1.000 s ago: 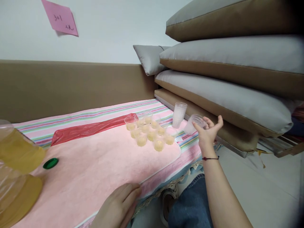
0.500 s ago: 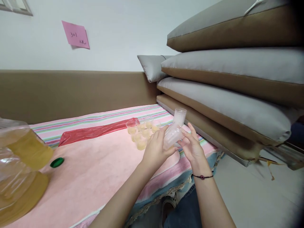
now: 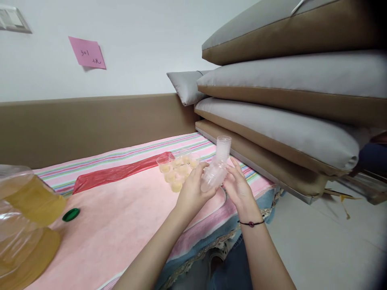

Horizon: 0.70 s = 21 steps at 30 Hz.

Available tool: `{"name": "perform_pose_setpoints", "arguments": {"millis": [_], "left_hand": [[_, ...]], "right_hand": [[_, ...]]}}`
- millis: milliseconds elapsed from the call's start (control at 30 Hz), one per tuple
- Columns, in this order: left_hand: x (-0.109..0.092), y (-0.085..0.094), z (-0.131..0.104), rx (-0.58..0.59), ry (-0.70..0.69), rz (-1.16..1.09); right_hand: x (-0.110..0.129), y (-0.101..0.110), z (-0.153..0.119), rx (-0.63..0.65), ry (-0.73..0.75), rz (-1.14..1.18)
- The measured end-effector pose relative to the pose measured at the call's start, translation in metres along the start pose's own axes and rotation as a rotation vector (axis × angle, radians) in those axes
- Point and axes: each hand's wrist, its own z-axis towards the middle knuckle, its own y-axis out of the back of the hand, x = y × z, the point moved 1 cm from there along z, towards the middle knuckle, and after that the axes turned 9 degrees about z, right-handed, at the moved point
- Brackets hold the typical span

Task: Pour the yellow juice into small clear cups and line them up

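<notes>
Several clear plastic cups (image 3: pixel 213 176), lying tilted, are between my hands. My left hand (image 3: pixel 193 191) wraps them from the left, thumb underneath. From the other side, the fingertips of my right hand (image 3: pixel 238 185) grip the end of the cups; its index finger points up. Just behind rises a stack of nested clear cups (image 3: pixel 223 148), its lower part hidden by the held ones. To the left, several cups with pale yellow liquid (image 3: pixel 177 185) stand close together on the pink cloth (image 3: pixel 121 225).
At the left stand large clear jugs of yellow liquid (image 3: pixel 33 201), with a green cap (image 3: pixel 71 214) beside them. A red plastic bag (image 3: pixel 121 171) lies along the back. Stacked grey-brown cushions (image 3: pixel 272 117) rise at the right. The cloth's lace edge (image 3: pixel 211 249) hangs toward me.
The view has turned slightly. My hands remain around the clear cups, with the right fingers now closer to their end. The filled cups stay in place.
</notes>
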Motion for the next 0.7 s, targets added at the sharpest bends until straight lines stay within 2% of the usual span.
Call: {"name": "perform_pose_setpoints", "arguments": {"millis": [167,300,367,433,600,700], "left_hand": [[0.007,0.002,-0.007,-0.014,0.043,0.005],[0.012,-0.004,0.003,-0.079,0.186,-0.131],[0.013,-0.012,0.019,-0.107,0.266,-0.205],[0.014,-0.023,0.041,-0.096,0.289,-0.252],[0.019,-0.061,0.098,0.009,0.279,-0.196],[0.025,-0.084,0.121,0.085,0.259,-0.099]], "right_hand": [[0.016,0.020,0.012,-0.200,0.238,-0.027],[0.039,0.047,0.017,-0.399,0.504,-0.068],[0.048,0.056,0.016,-0.465,0.596,-0.093],[0.052,0.060,0.013,-0.496,0.650,-0.123],[0.055,0.052,0.006,-0.491,0.738,-0.057],[0.056,0.048,0.005,-0.501,0.726,0.012]]}}
